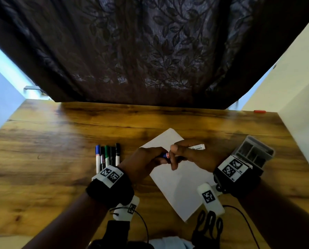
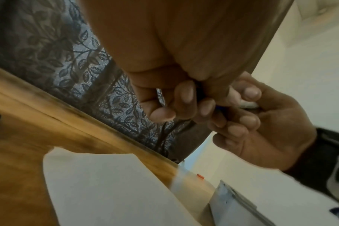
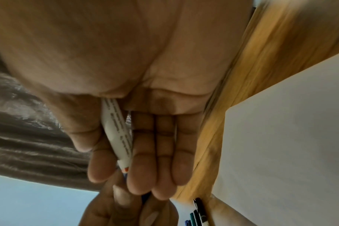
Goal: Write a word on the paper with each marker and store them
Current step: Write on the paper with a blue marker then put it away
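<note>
A white marker with a blue cap end is held level above the white paper by both hands. My left hand curls round the blue cap end. My right hand pinches the white barrel between thumb and fingers, and the barrel's tail sticks out to the right. In the left wrist view the curled left fingers meet the right hand at the marker. Several more markers lie side by side on the table, left of the paper. The paper shows no writing.
A grey compartment organizer stands at the right, just beyond my right wrist. The wooden table ends at a dark patterned curtain. A small red object lies at the far right corner. Cables and a pale cloth lie at the near edge.
</note>
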The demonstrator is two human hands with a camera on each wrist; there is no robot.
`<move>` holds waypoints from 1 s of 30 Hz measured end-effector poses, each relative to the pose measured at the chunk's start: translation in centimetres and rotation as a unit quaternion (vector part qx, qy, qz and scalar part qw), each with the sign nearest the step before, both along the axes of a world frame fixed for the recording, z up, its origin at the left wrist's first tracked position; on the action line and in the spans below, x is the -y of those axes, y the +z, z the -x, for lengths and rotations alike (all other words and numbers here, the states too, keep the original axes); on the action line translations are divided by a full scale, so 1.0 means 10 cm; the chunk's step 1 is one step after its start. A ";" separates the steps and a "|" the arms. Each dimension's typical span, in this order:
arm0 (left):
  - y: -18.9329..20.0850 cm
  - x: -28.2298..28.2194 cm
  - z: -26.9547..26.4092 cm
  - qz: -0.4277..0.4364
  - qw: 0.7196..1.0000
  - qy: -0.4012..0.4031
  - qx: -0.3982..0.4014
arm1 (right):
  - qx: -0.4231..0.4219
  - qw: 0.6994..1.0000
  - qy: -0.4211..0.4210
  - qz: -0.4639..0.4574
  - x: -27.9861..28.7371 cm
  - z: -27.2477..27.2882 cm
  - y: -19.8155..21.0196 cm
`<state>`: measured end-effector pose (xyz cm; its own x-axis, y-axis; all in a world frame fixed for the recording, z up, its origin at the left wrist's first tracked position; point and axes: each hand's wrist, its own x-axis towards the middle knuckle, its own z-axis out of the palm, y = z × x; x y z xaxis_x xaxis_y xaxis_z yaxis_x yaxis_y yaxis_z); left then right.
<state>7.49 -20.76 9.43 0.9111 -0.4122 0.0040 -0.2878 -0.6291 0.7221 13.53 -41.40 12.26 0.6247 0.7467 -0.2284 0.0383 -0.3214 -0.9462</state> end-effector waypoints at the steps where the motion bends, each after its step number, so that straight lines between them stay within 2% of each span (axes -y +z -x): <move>1: 0.00 0.00 0.00 0.008 1.000 -0.002 -0.010 | -0.002 1.000 0.011 -0.004 0.01 -0.03 0.01; 8: 0.05 -0.02 0.06 0.104 0.987 0.002 -0.119 | -0.038 0.997 0.060 -0.028 0.02 -0.14 -0.11; 9: 0.04 -0.01 0.06 0.097 0.989 0.008 -0.112 | -0.040 0.997 0.065 -0.028 0.01 -0.14 -0.13; 11: -0.03 0.00 0.06 0.051 0.997 0.028 -0.041 | -0.017 0.998 0.048 -0.023 0.00 -0.15 -0.18; 14: -0.08 0.01 0.04 0.020 0.996 0.062 0.054 | -0.043 0.993 -0.078 -0.079 -0.02 -0.12 -0.25; 15: -0.08 0.02 0.04 0.017 0.995 0.066 0.071 | -0.043 0.991 -0.089 -0.094 -0.03 -0.11 -0.26; 18: -0.08 0.01 0.02 0.020 0.992 0.071 0.100 | 0.039 0.997 -0.027 -0.062 -0.05 -0.13 -0.16; 20: -0.07 -0.01 0.02 0.030 0.991 0.067 0.109 | 0.064 0.997 -0.017 -0.045 -0.04 -0.13 -0.06; 24: -0.02 0.03 0.07 0.080 0.994 0.029 0.062 | 0.106 0.993 0.027 -0.031 0.04 -0.17 -0.08; 25: 0.00 -0.05 0.09 0.101 0.994 0.044 0.021 | 0.084 0.996 0.004 -0.036 0.12 -0.18 -0.05; 26: -0.02 -0.20 0.11 0.119 0.990 0.076 -0.013 | 0.031 0.995 -0.057 -0.070 0.23 -0.21 0.01; 28: -0.08 -0.66 0.22 0.080 0.984 0.148 -0.051 | -0.060 0.973 -0.167 -0.149 0.56 -0.34 0.17; 30: -0.07 -1.07 0.30 0.036 0.978 0.200 -0.046 | -0.070 0.963 -0.187 -0.181 0.82 -0.46 0.31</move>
<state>4.49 -10.03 8.69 0.9973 -0.0242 -0.0698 0.0394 -0.6246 0.7800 18.10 -49.56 15.35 0.8478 0.5213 -0.0973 -0.1528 0.0644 -0.9862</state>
